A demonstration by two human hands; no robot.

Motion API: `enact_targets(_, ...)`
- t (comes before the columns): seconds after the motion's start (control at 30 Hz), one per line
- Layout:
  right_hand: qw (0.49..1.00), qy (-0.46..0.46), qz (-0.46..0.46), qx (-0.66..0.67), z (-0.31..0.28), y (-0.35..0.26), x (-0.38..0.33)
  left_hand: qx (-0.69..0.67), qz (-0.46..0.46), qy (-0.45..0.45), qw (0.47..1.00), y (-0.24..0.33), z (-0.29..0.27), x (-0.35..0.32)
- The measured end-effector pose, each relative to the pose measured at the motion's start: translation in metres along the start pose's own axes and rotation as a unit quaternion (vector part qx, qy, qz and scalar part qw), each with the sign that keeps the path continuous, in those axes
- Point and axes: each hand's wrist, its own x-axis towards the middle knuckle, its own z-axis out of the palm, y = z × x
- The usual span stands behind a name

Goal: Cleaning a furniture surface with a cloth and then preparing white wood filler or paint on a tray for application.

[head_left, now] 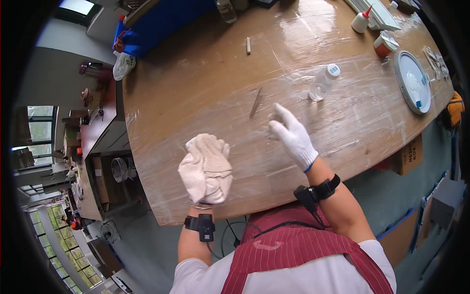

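"So, how will that crumpled beige fabric cloth point(204, 159) handle?"

"Light, soft and limp, I'd judge; gather its thick folds. It mostly hides the gloved left hand point(212, 193), near the film-covered brown table point(166, 93)'s close edge, so I can't tell that grip."

"The white-gloved right hand point(292, 135)?"

"Empty, fingers apart, near the clear white-capped bottle point(321, 85)."

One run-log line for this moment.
left hand: mostly hidden by beige cloth | right hand: gloved, empty | nearby: clear bottle, thin strip
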Motion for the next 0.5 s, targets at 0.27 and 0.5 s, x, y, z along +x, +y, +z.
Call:
enact_targets(0.27, 0.969, 0.02, -0.129, -0.207, 0.024, -0.019, -0.059, 0.074, -0.194, -0.069, 0.976, -0.08, 0.026, 0.041)
enact_targets(0.5, 0.725, 0.007, -0.231, -0.648, -0.086, 0.038, -0.105, 0.529, -0.121, -0.021, 0.839, -0.145, 0.046, 0.127)
